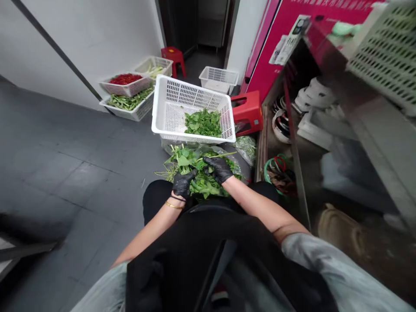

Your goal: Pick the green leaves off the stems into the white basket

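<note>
Leafy greens [208, 189] are located in a loose heap between the person's knees, directly in front of the lap and just below the near rim of a white perforated basket [156, 110]. Both hands wear black gloves. The left hand [183, 183] is on the near left side of the heap, its fingers curled around the lower stems of an upright leafy bunch [183, 159]. The right hand [218, 168] is on the right side of the heap, fingertips bent inward and pinching a long pale stem [224, 154] that projects to the right; the exact grip of its lower fingers is hidden among the leaves. The two hands are near each other but apart. Bare thin stalks [167, 174] lie just left of the left hand. Inside the white perforated basket, leafy pieces [203, 123] are gathered toward its right end. A red plastic stool [250, 110], tipped on its side, is just right of that basket, and a clear plastic bag [246, 148] of greens lies below the stool. Farther off by the wall, one basket of red peppers [125, 79] sits over another of green pods [130, 102]. A metal rack [297, 173] occupies the right side.
</note>
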The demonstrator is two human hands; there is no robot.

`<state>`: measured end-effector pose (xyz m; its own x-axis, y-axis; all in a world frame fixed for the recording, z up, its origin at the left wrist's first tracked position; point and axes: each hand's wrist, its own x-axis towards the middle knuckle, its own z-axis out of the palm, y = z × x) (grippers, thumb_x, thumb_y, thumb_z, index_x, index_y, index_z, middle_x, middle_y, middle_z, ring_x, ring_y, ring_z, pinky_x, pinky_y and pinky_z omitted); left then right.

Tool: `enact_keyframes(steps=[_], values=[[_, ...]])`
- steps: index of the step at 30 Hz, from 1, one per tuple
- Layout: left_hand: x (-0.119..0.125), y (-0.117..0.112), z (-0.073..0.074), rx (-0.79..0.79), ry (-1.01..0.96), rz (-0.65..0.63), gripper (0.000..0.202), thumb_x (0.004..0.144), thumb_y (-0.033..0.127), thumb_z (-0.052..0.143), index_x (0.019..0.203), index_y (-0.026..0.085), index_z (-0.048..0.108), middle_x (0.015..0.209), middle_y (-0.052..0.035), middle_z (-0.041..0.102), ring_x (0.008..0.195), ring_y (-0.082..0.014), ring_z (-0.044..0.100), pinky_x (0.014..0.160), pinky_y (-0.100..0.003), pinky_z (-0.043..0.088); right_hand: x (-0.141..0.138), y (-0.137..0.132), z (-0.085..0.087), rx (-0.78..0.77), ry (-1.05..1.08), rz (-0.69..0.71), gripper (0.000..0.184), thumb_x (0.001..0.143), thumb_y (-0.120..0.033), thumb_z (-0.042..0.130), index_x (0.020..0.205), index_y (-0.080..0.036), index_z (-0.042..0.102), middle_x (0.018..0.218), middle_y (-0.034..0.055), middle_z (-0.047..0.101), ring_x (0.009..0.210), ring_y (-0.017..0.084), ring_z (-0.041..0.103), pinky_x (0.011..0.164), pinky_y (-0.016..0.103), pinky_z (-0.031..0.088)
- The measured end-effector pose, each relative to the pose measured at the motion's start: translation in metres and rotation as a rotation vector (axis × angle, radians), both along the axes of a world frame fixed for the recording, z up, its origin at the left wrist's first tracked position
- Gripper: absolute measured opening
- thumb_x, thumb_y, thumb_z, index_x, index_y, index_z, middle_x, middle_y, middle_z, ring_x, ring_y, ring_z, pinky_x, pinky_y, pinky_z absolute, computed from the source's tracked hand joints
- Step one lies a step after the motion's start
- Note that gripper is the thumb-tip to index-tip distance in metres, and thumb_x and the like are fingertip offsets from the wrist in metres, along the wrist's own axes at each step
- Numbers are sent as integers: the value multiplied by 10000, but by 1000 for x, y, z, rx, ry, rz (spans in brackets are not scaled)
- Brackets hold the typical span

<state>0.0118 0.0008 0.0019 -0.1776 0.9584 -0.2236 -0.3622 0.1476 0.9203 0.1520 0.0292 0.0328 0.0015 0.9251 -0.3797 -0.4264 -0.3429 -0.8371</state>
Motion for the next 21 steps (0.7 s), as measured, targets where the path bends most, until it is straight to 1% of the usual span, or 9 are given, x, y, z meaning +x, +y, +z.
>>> enact_keyframes(steps=[2, 4, 7, 9, 10, 13, 15, 17, 21], values=[[3, 2, 2, -16, -63, -6, 352, 486, 269, 855, 764, 157, 670, 640, 22, 653, 496, -115, 558, 551, -288, 486, -1, -3, 3, -38, 28, 41, 361, 460, -382, 834, 638, -150, 623, 558, -19, 617, 489, 111, 539, 425, 226, 372], [4, 5, 4, -7, -102, -18, 374, 472, 267, 860, 763, 148, 659, 615, 36, 635, 444, -95, 514, 511, -277, 465, 1, -5, 7, -72, 44, 79, 370, 436, -348, 850, 646, -147, 621, 559, -23, 611, 469, 100, 522, 397, 214, 345], [-1, 6, 3, 52, -51, -80, 447, 449, 241, 872, 843, 137, 687, 739, -20, 704, 599, -148, 623, 666, -321, 526, 7, -8, 12, -101, 48, 157, 383, 405, -320, 868, 628, -143, 612, 534, -30, 594, 422, 76, 480, 367, 199, 316], [-11, 5, 2, 69, 17, -159, 510, 435, 240, 878, 900, 132, 699, 839, -66, 734, 752, -199, 669, 777, -358, 530, 13, -9, 13, -75, 42, 200, 390, 402, -339, 871, 621, -137, 620, 519, -27, 590, 391, 69, 455, 348, 199, 304], [-18, 4, 2, 67, 54, -180, 518, 429, 252, 881, 900, 130, 703, 856, -78, 738, 783, -213, 673, 793, -365, 528, 17, -10, 14, -48, 30, 212, 391, 402, -349, 870, 615, -134, 624, 511, -26, 585, 383, 71, 453, 343, 202, 305], [-37, 4, 9, 49, 147, -108, 474, 461, 314, 871, 869, 134, 714, 848, -82, 742, 761, -213, 675, 758, -352, 532, 26, -10, 12, 42, -53, 246, 376, 405, -352, 868, 579, -124, 625, 490, -30, 565, 387, 86, 475, 350, 212, 328], [-41, 6, 17, 58, 215, -58, 452, 474, 315, 869, 863, 138, 722, 856, -80, 744, 765, -212, 676, 757, -342, 530, 28, -9, 7, 83, -133, 307, 363, 428, -362, 857, 558, -118, 622, 489, -27, 562, 404, 91, 490, 370, 213, 342], [-36, 7, 24, 35, 291, -157, 461, 445, 289, 881, 851, 130, 729, 844, -85, 745, 774, -229, 678, 753, -346, 530, 27, -6, 0, 110, -210, 367, 363, 443, -379, 845, 533, -118, 608, 485, -28, 560, 426, 86, 490, 405, 211, 361], [-21, 9, 27, -73, 310, -492, 493, 412, 277, 888, 852, 113, 738, 740, -83, 733, 743, -262, 680, 680, -353, 540, 24, -1, -14, 193, -291, 466, 361, 445, -400, 831, 529, -124, 614, 514, -19, 599, 519, 103, 529, 533, 243, 450]])
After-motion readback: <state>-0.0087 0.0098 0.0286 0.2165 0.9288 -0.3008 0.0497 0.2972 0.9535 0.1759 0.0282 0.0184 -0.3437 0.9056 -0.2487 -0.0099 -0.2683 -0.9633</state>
